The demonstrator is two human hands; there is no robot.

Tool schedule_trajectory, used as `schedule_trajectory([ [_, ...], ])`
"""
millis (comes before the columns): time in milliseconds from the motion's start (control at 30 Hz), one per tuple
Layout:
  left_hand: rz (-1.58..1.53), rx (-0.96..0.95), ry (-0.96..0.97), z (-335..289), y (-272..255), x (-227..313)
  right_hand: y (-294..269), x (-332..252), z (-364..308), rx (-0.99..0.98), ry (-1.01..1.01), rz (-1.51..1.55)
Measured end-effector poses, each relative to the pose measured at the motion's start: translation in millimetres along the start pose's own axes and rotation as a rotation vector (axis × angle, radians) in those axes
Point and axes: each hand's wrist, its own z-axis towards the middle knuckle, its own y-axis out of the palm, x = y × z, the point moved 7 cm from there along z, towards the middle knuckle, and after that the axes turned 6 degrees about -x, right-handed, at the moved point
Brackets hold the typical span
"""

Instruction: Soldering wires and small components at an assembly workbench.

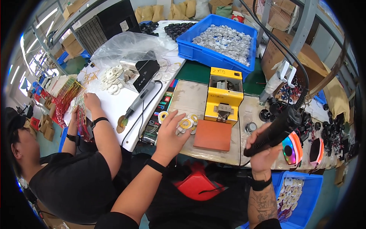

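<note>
My right hand (263,150) is wrapped around a thick black electric screwdriver (280,129), held at a slant with its cable running up to the right; its tip is hard to make out. My left hand (170,133) hovers with fingers spread beside several white-and-yellow ring-shaped parts (186,124) on the bench; nothing shows in its grasp. Between my hands lies a flat orange-brown block (213,135). Behind it stands a yellow machine (225,93) with a metal fixture at its front. A small round speaker-like part (250,127) sits near the screwdriver.
At the left, a co-worker (76,175) handles bundled coloured wires (68,99). A blue bin (183,49) of white parts stands behind; another blue bin (312,191) is below right. Two lit, colourful speaker panels (292,149) and black round parts crowd the right. A soldering-iron-like tool (139,99) lies left.
</note>
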Motion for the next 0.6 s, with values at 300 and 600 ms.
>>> schedule_trajectory([
  [300,-0.328,-0.128,-0.373,-26,24,-13,38,17,39,-0.105,-0.111,-0.034],
  [600,-0.321,-0.105,-0.081,-11,31,19,47,36,48,-0.117,-0.144,-0.026],
])
